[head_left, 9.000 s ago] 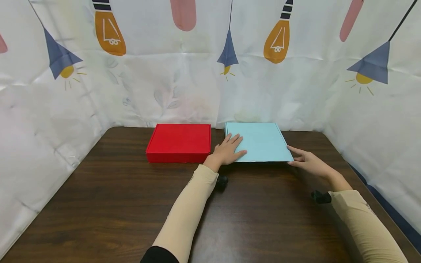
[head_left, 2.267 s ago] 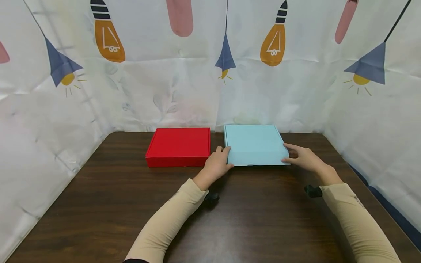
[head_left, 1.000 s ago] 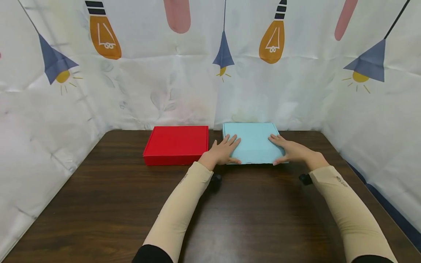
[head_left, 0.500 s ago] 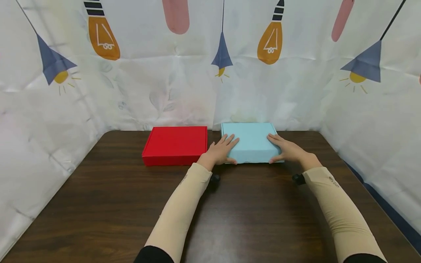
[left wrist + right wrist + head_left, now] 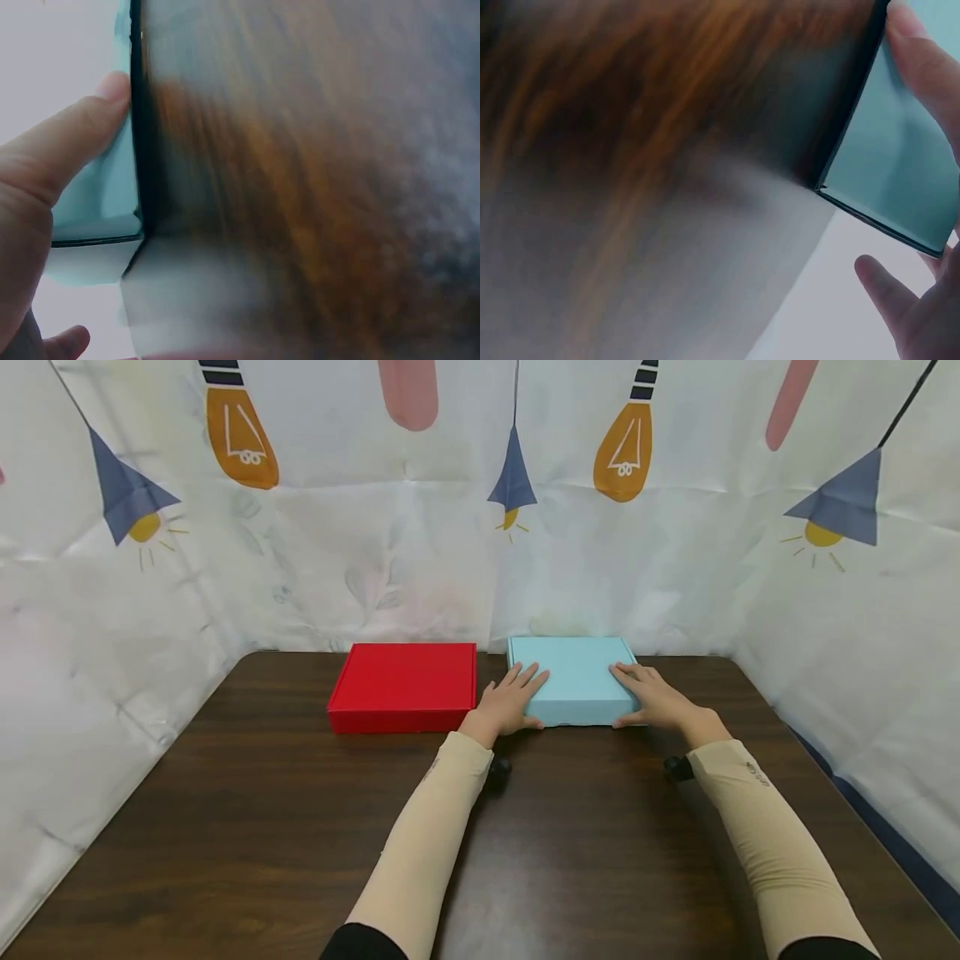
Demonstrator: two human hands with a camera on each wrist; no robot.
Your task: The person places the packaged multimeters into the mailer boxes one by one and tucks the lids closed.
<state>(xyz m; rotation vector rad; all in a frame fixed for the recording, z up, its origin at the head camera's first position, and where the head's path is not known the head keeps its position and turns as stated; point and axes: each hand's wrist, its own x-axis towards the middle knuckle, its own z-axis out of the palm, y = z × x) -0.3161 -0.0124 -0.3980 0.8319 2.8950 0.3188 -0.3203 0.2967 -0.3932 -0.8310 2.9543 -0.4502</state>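
Observation:
A light-blue cardboard box lies with its lid down at the back of the table, right of centre. My left hand rests on its front left corner, fingers spread over the lid and thumb at the front face. At the opposite front corner, my right hand lies with straight fingers on the lid and thumb low on the front. Both wrist views show a thumb pressed to the box's front wall near the bottom edge: the left thumb and the right thumb. Neither hand curls around the box.
A closed red cardboard box sits left of the blue one, a narrow gap between them, close by my left wrist. The dark wooden table extends toward me. A white printed cloth hangs behind and along both sides.
The blue box's lid, earlier jutting forward at the front, has come down and its front face shows. My right hand moved from the right edge onto the lid; my left returned to the lid's top.

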